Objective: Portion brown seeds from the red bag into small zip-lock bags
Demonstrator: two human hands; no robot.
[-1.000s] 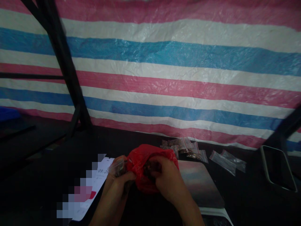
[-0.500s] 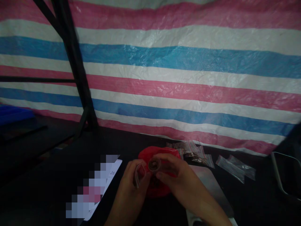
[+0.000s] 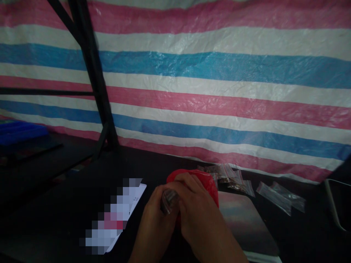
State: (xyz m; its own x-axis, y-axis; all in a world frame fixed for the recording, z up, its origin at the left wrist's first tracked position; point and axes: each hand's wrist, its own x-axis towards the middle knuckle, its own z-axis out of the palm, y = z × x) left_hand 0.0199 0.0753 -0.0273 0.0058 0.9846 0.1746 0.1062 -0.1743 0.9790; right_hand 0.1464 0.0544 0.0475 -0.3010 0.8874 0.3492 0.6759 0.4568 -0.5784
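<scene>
My left hand (image 3: 156, 215) is closed around a small clear zip bag (image 3: 170, 200), whose mouth shows between thumb and fingers. Pressed up against it, my right hand (image 3: 196, 204) has its fingers curled down; whatever they hold is hidden behind the hand. Both hands are over a red plastic bag (image 3: 212, 182), which shows behind and beside the right hand. Its contents are hidden now. Just right of my hands lies a flat silver plate with a pale base (image 3: 246, 219), which looks like a weighing scale.
Several small zip bags with brown contents (image 3: 233, 179) lie behind the scale. Flat clear zip bags (image 3: 276, 195) are farther right, near a pale-rimmed dark object (image 3: 340, 204). A white card (image 3: 134, 204) lies left. A black metal frame (image 3: 95, 80) stands before the striped sheet (image 3: 219, 87).
My right hand has moved left and closed in against my left hand. The rolled clear piece it pinched is now out of sight. The view has shifted slightly.
</scene>
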